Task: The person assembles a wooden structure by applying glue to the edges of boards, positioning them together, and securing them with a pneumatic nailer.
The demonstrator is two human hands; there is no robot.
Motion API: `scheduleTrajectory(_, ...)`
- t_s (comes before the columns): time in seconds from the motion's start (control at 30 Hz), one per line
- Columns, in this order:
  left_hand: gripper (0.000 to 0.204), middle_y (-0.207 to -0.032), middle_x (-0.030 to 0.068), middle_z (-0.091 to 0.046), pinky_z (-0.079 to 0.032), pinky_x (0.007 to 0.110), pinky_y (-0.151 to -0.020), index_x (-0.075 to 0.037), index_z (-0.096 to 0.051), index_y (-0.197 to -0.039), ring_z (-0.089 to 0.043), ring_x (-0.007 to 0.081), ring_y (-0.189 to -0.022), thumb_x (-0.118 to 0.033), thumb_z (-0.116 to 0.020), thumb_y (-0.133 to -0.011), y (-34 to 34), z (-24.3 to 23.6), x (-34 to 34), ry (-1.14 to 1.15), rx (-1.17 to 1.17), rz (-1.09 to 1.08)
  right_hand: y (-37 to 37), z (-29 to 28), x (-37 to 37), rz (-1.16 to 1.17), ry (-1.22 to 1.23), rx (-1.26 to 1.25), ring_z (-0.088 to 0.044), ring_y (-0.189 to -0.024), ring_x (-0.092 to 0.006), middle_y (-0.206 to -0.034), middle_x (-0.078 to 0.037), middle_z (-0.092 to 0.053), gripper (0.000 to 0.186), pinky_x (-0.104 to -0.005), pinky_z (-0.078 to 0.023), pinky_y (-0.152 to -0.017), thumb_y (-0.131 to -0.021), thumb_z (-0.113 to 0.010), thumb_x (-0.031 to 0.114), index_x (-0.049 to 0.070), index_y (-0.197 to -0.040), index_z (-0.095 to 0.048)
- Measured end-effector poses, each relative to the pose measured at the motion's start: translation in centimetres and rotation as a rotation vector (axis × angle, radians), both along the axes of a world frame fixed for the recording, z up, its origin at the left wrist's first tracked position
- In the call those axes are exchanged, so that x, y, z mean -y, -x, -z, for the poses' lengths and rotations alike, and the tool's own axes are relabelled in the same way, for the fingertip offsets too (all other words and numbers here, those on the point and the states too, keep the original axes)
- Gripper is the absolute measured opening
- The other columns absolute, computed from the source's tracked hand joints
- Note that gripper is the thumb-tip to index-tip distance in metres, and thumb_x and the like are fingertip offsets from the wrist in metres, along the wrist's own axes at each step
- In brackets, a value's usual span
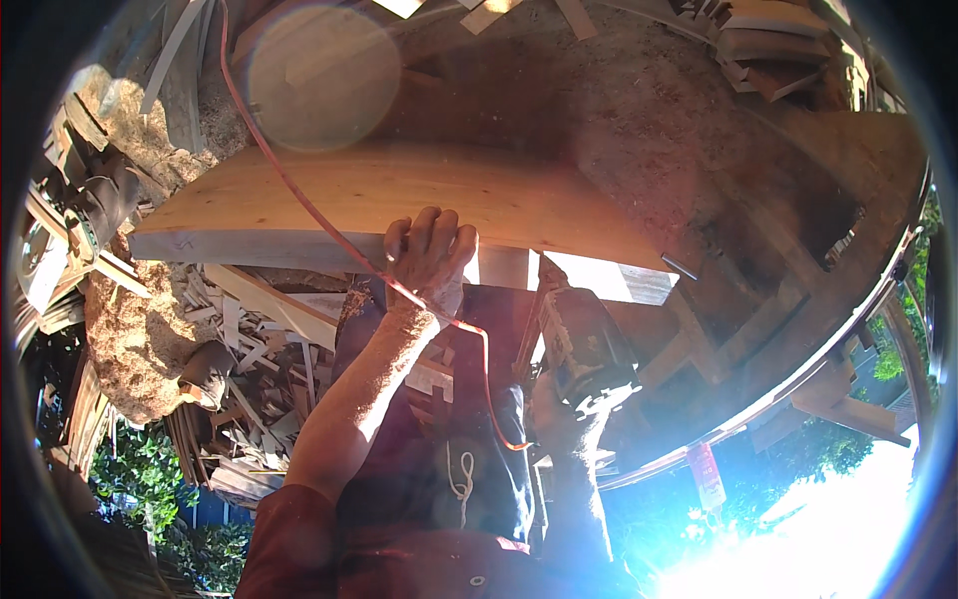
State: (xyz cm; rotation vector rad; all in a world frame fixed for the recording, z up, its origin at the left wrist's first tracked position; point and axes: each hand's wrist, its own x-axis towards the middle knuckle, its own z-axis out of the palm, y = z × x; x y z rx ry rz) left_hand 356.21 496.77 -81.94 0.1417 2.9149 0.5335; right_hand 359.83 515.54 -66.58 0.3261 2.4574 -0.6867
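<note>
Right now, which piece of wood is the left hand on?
The long, wide board: the left hand rests on its near edge; the heaped scraps lie apart.

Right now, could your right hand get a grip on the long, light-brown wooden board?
Probably not: the right hand appears occupied with a dusty, boxy tool, which lies between it and the board. Glare partly washes out that hand, so its exact grip is unclear.
</note>
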Motion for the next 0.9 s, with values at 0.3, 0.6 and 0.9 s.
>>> scheduleTrajectory(0.3, 0.047, -0.117, 0.0086, -0.054, -0.035, 0.049, -0.104, -0.010, -0.056, -0.120, -0.051, 0.0263, -0.122, -0.016, -0.067, -0.074, -0.6, -1.5, 4.6, -0.004, -0.004, 0.003, 0.1, 0.3, 0.7, 0.100, -0.016, -0.047, -0.067, -0.089, -0.0253, -0.100, -0.015, -0.065, 0.025, -0.0420, -0.053, -0.077, -0.084, -0.070, 0.007, -0.003, -0.105, -0.063)
scheduleTrajectory(0.6, 0.046, -0.120, 0.0152, -0.059, -0.043, 0.055, -0.104, -0.004, -0.061, -0.123, -0.058, 0.0330, -0.113, -0.019, -0.064, -0.079, -5.0, 2.3, 18.2, 0.122, -0.233, 0.035, -0.6, -0.2, 0.7, 0.058, -0.074, -0.057, -0.067, -0.089, -0.0254, -0.100, -0.015, -0.065, 0.024, -0.0420, -0.053, -0.076, -0.084, -0.070, 0.006, -0.003, -0.104, -0.064)
scheduleTrajectory(0.9, 0.029, -0.111, 0.0126, -0.062, -0.046, 0.052, -0.102, -0.004, -0.063, -0.111, -0.063, 0.0300, -0.106, -0.016, -0.060, -0.085, -5.2, 3.5, 17.0, 0.139, -0.324, -0.087, -1.2, -0.5, 0.9, -0.074, -0.124, -0.049, -0.067, -0.088, -0.0256, -0.100, -0.015, -0.066, 0.023, -0.0420, -0.053, -0.076, -0.084, -0.070, 0.006, -0.003, -0.104, -0.064)
